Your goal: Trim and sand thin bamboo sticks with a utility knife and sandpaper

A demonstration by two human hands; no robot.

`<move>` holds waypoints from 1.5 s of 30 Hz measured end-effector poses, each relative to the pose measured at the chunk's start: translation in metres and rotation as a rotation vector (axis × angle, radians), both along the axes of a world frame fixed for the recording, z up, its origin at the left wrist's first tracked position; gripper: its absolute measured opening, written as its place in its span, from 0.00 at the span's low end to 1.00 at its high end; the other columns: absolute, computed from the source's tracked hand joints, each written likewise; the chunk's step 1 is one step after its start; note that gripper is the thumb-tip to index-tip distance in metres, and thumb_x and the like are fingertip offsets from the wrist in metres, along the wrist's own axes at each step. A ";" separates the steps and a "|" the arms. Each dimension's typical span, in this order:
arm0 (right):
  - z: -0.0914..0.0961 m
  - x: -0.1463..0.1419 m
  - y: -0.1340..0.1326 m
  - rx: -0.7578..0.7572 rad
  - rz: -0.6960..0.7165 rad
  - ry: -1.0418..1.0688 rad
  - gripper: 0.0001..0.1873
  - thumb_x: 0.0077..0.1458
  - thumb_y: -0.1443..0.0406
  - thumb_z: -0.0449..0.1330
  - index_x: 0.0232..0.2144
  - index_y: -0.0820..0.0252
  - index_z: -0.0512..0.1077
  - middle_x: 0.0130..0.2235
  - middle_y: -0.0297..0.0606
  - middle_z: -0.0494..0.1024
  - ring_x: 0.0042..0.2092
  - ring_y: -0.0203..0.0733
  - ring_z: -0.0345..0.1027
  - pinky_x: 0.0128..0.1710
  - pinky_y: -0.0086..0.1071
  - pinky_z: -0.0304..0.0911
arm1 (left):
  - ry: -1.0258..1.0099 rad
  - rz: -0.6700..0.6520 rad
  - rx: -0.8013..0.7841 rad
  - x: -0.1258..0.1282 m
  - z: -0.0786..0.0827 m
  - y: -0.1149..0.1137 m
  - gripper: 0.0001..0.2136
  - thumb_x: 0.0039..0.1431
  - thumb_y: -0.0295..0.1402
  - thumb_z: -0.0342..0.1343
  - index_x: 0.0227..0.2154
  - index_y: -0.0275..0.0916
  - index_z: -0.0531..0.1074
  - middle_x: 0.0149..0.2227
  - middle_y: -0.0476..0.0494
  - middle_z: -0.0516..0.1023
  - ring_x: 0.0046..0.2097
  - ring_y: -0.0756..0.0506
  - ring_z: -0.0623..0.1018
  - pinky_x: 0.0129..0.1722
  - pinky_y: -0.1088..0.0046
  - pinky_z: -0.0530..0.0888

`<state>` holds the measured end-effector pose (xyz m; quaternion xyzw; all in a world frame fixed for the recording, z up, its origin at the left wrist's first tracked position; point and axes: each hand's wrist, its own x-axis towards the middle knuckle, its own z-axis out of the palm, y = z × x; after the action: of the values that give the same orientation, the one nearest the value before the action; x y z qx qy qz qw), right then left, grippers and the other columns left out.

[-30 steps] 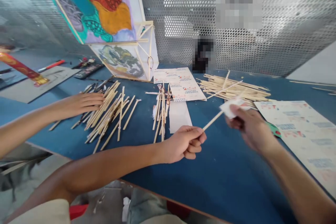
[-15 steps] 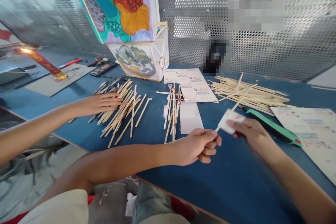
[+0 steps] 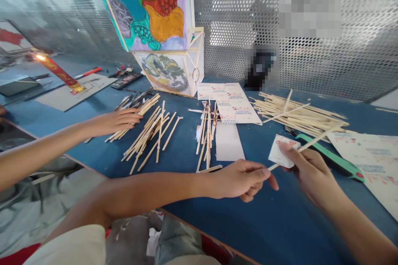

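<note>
My left hand pinches one end of a thin wooden stick between thumb and fingers. Around the middle of that stick my right hand presses a small folded piece of sandpaper, its printed white backing facing out. The stick's far end points up and to the right, past my right hand. Beyond my left hand lie a small bundle of sticks and a plain pale sheet. A green-handled cutter rests just behind my right hand.
A co-worker's hand lies on a spread of sticks at left. Printed sandpaper sheets and another stick pile are at the back. A painted lantern-like box stands by the perforated metal wall. A lit red candle stands far left.
The stick has swung from pointing steeply up to a flatter slant rightward. Both my hands have shifted slightly right and down. The co-worker's hand has moved a little left.
</note>
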<state>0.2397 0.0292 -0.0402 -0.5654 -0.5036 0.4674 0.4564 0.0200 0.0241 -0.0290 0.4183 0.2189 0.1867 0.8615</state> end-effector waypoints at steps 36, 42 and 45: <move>-0.008 -0.021 -0.009 -0.207 0.212 0.090 0.27 0.52 0.48 0.69 0.16 0.60 0.69 0.18 0.31 0.58 0.24 0.35 0.48 0.26 0.35 0.45 | 0.027 0.512 0.021 0.007 -0.001 -0.011 0.14 0.69 0.46 0.54 0.49 0.44 0.65 0.19 0.63 0.49 0.19 0.54 0.49 0.18 0.80 0.52; -0.007 -0.024 -0.012 -0.114 0.190 -0.039 0.34 0.60 0.42 0.59 0.14 0.58 0.60 0.19 0.31 0.55 0.24 0.35 0.45 0.24 0.35 0.43 | 0.125 0.448 0.114 0.007 -0.009 -0.007 0.15 0.69 0.50 0.53 0.39 0.44 0.63 0.17 0.63 0.52 0.17 0.54 0.52 0.17 0.79 0.57; -0.004 -0.021 -0.012 -0.099 0.030 -0.085 0.33 0.56 0.42 0.63 0.15 0.58 0.63 0.19 0.31 0.57 0.24 0.35 0.48 0.24 0.35 0.44 | 0.158 0.378 0.155 0.006 -0.009 -0.007 0.16 0.69 0.50 0.51 0.35 0.43 0.62 0.17 0.63 0.52 0.17 0.54 0.54 0.17 0.78 0.57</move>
<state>0.2188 0.0173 -0.0444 -0.5990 -0.5070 0.4740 0.3992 0.0263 0.0169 -0.0384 0.4482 0.3452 0.3277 0.7566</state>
